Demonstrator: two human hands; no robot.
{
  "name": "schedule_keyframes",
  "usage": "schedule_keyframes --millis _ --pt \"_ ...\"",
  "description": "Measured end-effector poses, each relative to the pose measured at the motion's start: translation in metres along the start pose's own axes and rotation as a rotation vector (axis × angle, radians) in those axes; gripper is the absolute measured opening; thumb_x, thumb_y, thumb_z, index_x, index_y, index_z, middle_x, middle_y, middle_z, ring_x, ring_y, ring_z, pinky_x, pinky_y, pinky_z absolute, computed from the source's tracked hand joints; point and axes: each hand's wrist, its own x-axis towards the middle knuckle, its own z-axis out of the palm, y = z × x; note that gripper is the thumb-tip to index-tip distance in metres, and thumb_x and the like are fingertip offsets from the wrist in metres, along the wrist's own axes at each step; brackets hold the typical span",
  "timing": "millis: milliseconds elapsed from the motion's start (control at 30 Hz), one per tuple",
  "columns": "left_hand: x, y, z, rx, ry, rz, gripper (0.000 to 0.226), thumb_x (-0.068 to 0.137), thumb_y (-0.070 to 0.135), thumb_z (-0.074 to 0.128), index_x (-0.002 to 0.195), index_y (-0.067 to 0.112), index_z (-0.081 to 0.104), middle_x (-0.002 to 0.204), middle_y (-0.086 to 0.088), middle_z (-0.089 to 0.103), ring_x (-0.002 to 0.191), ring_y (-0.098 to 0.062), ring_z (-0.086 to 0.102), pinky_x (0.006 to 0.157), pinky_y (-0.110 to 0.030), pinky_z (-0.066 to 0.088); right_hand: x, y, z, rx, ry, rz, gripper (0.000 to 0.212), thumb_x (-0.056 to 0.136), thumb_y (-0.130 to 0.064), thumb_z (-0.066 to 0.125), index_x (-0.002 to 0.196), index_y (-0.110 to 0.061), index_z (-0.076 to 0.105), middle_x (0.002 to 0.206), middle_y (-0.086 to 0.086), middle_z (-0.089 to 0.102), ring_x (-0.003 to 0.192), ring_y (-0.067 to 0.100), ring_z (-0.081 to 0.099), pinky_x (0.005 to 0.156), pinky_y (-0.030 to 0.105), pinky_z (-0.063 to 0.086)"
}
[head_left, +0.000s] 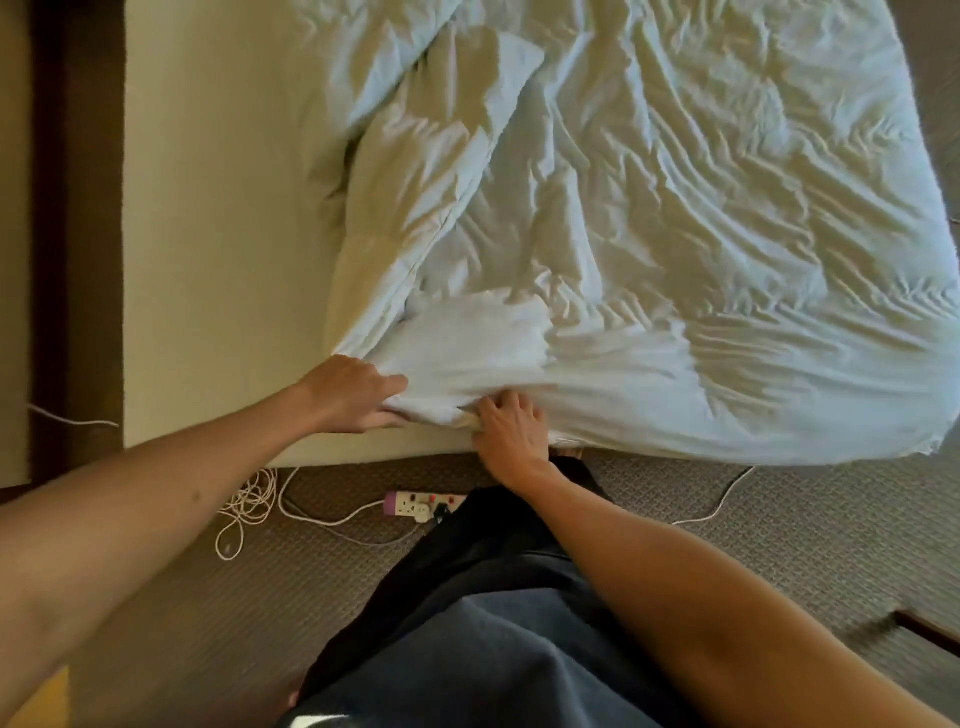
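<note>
A crumpled white duvet (649, 218) lies across the right part of a bare cream mattress (218, 208). Its near edge is bunched at the mattress's front edge. My left hand (353, 392) pinches the duvet's near left corner between thumb and fingers. My right hand (511, 431) grips a fold of the same edge a little to the right, fingers curled into the cloth. Both arms reach forward from the bottom of the view.
A white power strip (415, 503) with plugs lies on the brown carpet (805, 530) just below the mattress edge, with tangled white cables (249, 504) to its left. A dark wooden frame (78, 234) runs along the mattress's left side. My dark-clothed legs stand close to the bed.
</note>
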Motion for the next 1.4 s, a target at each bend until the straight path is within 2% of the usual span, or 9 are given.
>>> schedule_keyframes --millis 200,467,633,833,900,967,1033,1167,1400 --pt "-0.026 0.052 0.052 -0.082 -0.205 -0.288 0.037 0.088 0.014 0.055 0.125 0.021 0.056 0.117 -0.007 0.064 0.111 -0.027 0.059 0.083 -0.035 0.047 -0.027 0.002 0.013 0.002 -0.358 -0.177 0.038 0.09 -0.009 0.049 0.127 -0.012 0.056 0.127 0.015 0.061 0.116 0.034 0.057 0.091 0.039 0.048" --pt "-0.032 0.05 0.035 0.153 -0.061 -0.444 0.035 0.094 0.009 0.045 0.128 0.012 0.052 0.127 -0.012 0.056 0.124 -0.032 0.045 0.108 -0.036 0.031 -0.036 0.022 0.005 0.01 -0.257 -0.217 0.02 0.096 -0.024 0.052 0.114 -0.015 0.055 0.105 0.01 0.062 0.097 0.031 0.061 0.071 0.034 0.045" --pt "-0.053 0.045 0.024 0.177 0.036 -0.473 0.026 0.088 0.0 0.046 0.109 0.005 0.061 0.105 -0.011 0.066 0.109 -0.03 0.056 0.112 -0.035 0.029 -0.041 0.027 0.004 0.041 -0.222 -0.239 0.016 0.094 -0.019 0.052 0.11 -0.017 0.055 0.095 0.006 0.057 0.093 0.028 0.059 0.073 0.035 0.047" --pt "-0.063 0.061 0.005 0.27 -0.065 -0.271 0.023 0.079 -0.005 0.056 0.094 0.01 0.066 0.093 -0.007 0.07 0.113 -0.03 0.059 0.117 -0.037 0.026 -0.055 0.038 0.007 0.051 -0.248 -0.18 0.012 0.088 -0.012 0.054 0.098 -0.016 0.056 0.087 0.004 0.056 0.085 0.026 0.058 0.071 0.037 0.048" --pt "-0.064 0.062 -0.001 0.254 -0.104 -0.179 0.014 0.084 0.003 0.062 0.095 0.01 0.066 0.098 -0.007 0.07 0.125 -0.031 0.053 0.113 -0.037 0.034 -0.061 0.034 0.007 0.068 -0.279 -0.142 0.017 0.083 -0.006 0.054 0.076 -0.02 0.048 0.075 0.0 0.049 0.075 0.022 0.053 0.061 0.032 0.043" --pt "-0.065 0.065 -0.007 0.155 -0.161 -0.124 0.007 0.084 0.012 0.063 0.091 0.01 0.064 0.091 -0.007 0.066 0.104 -0.031 0.061 0.084 -0.036 0.051 -0.059 0.029 0.011 0.084 -0.326 -0.15 0.026 0.081 -0.005 0.054 0.066 -0.021 0.041 0.069 0.0 0.046 0.071 0.022 0.051 0.057 0.029 0.038" --pt "-0.067 0.064 -0.015 0.076 -0.158 -0.113 0.005 0.082 0.012 0.057 0.077 0.013 0.055 0.071 -0.003 0.053 0.076 -0.028 0.056 0.061 -0.032 0.042 -0.06 0.011 0.011 0.14 -0.316 -0.165 0.016 0.087 -0.014 0.057 0.073 -0.019 0.052 0.075 0.003 0.056 0.079 0.026 0.06 0.067 0.037 0.048" --pt "-0.061 0.056 -0.029 -0.036 -0.122 -0.043 0.014 0.082 0.015 0.057 0.07 0.016 0.05 0.06 -0.001 0.041 0.06 -0.024 0.045 0.054 -0.034 0.034 -0.054 -0.045 0.015 0.281 -0.023 -0.182 0.038 0.083 -0.028 0.069 0.118 -0.017 0.06 0.11 0.003 0.065 0.099 0.023 0.061 0.083 0.038 0.05" --pt "-0.065 -0.012 0.003 0.6 -0.23 0.052 0.03 0.091 0.027 0.06 0.119 0.017 0.061 0.123 -0.006 0.058 0.105 -0.023 0.06 0.069 -0.03 0.041 -0.053 -0.123 0.033 0.1 0.111 -0.059 0.02 0.091 -0.023 0.054 0.107 -0.011 0.059 0.105 0.011 0.064 0.098 0.031 0.06 0.076 0.034 0.042"
